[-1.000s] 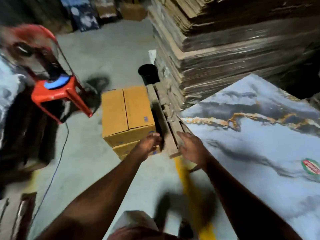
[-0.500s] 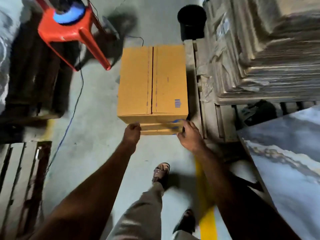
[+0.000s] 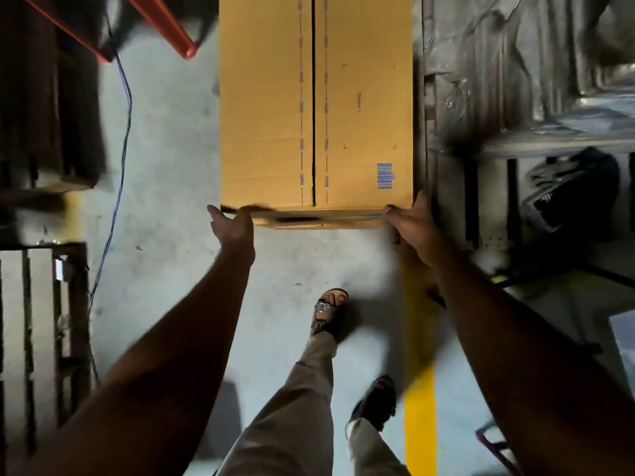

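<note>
A tan cardboard box [image 3: 268,115] with a blue barcode lies on the concrete floor straight ahead, its top seam running away from me. It sits on a second box [image 3: 330,224], of which only a thin front strip shows. My left hand [image 3: 233,228] holds the near left corner of the top box, thumb spread out to the left and fingers blurred along the lower edge. At the near right corner my right hand [image 3: 412,228] grips the top box, thumb up the side and fingers on the front.
A wooden pallet [image 3: 446,187] with a plastic-wrapped stack [image 3: 515,63] stands tight against the box's right side. A red stool leg [image 3: 165,32] and a blue cable [image 3: 120,159] are at the left. Another pallet [image 3: 41,321] lies near left. A yellow floor line [image 3: 421,424] runs by my sandalled foot [image 3: 326,310].
I have stepped closer and now look down, so the boxes fill more of the view. Both hands have spread from the front edge out to the top box's near corners.
</note>
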Available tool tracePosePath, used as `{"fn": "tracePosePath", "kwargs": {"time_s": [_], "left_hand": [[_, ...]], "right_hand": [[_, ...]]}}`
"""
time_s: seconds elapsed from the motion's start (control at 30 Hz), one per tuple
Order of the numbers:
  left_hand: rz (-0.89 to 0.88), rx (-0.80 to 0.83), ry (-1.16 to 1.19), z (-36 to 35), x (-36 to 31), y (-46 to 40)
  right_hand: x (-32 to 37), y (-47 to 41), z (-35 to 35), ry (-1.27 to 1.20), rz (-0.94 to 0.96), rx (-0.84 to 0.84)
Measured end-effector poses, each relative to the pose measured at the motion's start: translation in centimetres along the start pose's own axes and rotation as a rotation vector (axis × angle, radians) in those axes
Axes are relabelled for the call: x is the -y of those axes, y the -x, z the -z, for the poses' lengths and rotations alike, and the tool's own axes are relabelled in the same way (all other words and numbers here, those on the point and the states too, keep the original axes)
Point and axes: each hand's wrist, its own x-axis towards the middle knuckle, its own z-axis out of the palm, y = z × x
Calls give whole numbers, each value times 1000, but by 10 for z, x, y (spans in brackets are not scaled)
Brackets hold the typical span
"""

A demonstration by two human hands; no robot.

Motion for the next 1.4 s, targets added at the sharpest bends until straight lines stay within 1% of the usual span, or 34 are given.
{"fn": "tracePosePath", "kwargs": {"time_s": [0.1,0.13,0.23,0.3,0.37,0.43,0.53,0.6,0.67,0.73,0.8,0.9,1.07,1.1,1.23,1.33,1.4], "left_hand": [[-12,110,28,3,-3,-24],[-10,146,29,4,-7,-26],[-31,167,58,5,-15,-24],[-68,135,122,9,-19,-22],[-94,68,209,13,-31,-12],[-142,4,317,16,-47,1],[-213,-142,441,21,-74,24],[-246,-188,461,28,-84,41],[-275,-198,459,37,-86,60],[-303,-177,500,46,-83,81],[-332,-158,523,58,-80,103],[-388,-144,592,80,-80,138],[-470,-103,662,134,-68,216],[-489,-80,684,151,-57,239],[-551,-33,780,188,-42,297],[-610,1,763,206,-26,352],[-644,57,743,208,-13,386]], "right_hand": [[3,-6,-5,-29,14,-18],[18,6,-5,-40,21,-38],[38,19,-9,-97,49,-101],[45,25,-9,-143,68,-169],[64,43,-4,-215,79,-240],[83,66,2,-347,110,-272],[122,113,17,-561,176,-287],[132,139,29,-581,228,-328],[135,163,42,-569,274,-386],[130,187,55,-554,313,-420],[119,207,66,-579,369,-419],[117,260,79,-627,441,-408],[94,355,94,-668,586,-561],[81,388,98,-686,610,-573],[58,457,111,-723,590,-577],[35,513,131,-732,598,-657],[16,545,148,-720,608,-718]]}}
